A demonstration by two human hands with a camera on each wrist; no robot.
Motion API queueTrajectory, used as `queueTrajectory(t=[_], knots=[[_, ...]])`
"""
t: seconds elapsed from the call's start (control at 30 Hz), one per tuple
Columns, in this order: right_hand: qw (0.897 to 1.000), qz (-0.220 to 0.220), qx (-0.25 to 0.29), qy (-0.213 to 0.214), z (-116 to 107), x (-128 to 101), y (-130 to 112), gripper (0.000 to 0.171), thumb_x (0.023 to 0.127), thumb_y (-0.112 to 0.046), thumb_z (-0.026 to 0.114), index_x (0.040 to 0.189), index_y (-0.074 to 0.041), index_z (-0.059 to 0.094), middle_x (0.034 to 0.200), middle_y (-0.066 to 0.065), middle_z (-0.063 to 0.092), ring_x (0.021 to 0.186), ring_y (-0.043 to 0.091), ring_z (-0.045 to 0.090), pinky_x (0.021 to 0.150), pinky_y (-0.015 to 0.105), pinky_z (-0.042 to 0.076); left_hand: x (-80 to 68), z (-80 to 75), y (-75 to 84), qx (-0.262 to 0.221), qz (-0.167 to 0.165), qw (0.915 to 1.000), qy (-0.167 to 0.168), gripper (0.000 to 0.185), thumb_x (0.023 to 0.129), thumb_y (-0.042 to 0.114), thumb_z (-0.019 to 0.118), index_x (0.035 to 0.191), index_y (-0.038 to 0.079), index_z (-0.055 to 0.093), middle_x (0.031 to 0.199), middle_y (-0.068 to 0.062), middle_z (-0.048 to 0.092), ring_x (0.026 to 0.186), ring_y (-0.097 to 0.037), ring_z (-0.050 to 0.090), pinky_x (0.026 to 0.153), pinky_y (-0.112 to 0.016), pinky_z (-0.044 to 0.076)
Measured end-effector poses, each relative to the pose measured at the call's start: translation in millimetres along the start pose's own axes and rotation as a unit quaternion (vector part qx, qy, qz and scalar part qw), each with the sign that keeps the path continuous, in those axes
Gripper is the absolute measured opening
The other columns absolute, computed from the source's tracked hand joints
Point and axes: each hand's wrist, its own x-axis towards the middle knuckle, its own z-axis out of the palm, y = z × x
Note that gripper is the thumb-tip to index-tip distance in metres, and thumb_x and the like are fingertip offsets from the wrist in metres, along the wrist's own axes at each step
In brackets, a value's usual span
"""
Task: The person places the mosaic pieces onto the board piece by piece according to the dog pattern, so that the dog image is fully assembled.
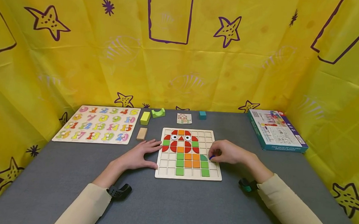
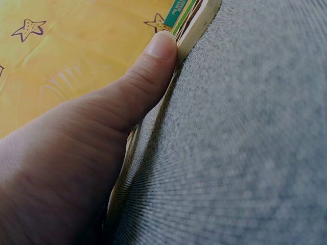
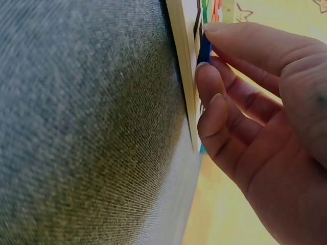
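Note:
A wooden grid board [image 1: 167, 174] lies mid-table with red, orange and green tiles forming a figure. My left hand [image 1: 140, 155] lies flat on the grey cloth against the board's left edge, thumb [image 2: 153, 66] pressed to the board's side [image 2: 196, 28]. My right hand [image 1: 226, 152] hovers over the board's right side and pinches a small blue tile [image 1: 211, 157] between thumb and fingers, right beside the green tiles. In the right wrist view the blue tile [image 3: 205, 48] stands on edge at the board's rim [image 3: 180, 46].
A number puzzle board [image 1: 98, 124] lies at the far left. Behind the grid board sit a yellow block [image 1: 145, 118], a green arch block [image 1: 158, 113], a plain wooden block [image 1: 141, 133], a pattern card [image 1: 184, 118] and a teal cube [image 1: 202, 115]. A teal box [image 1: 274, 129] lies far right.

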Motion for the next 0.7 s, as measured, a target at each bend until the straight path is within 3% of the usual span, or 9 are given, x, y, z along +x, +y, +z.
queueTrajectory(t=[0.43,0.7], knots=[[1.0,0.021,0.004,-0.012,-0.1,0.9,1.1,0.01,0.09,-0.006,0.076,0.099,-0.012,0.074,0.092,-0.004,0.061,0.082,0.013,0.055,0.075,0.027,0.051,-0.5,-0.2,1.8,-0.004,-0.002,1.0,-0.001,0.089,0.084,0.056,0.077,0.153,0.01,0.045,0.161,-0.008,0.034,0.151,-0.036,0.019,0.12,-0.058,0.008],[1.0,0.001,0.006,-0.011,1.2,2.2,2.7,0.01,0.09,-0.004,0.076,0.097,-0.012,0.075,0.093,-0.005,0.062,0.083,0.013,0.056,0.077,0.027,0.053,0.4,-0.7,1.4,-0.002,-0.003,1.0,-0.002,0.091,0.081,0.058,0.078,0.153,0.012,0.045,0.162,-0.005,0.033,0.151,-0.033,0.019,0.121,-0.055,0.009]])
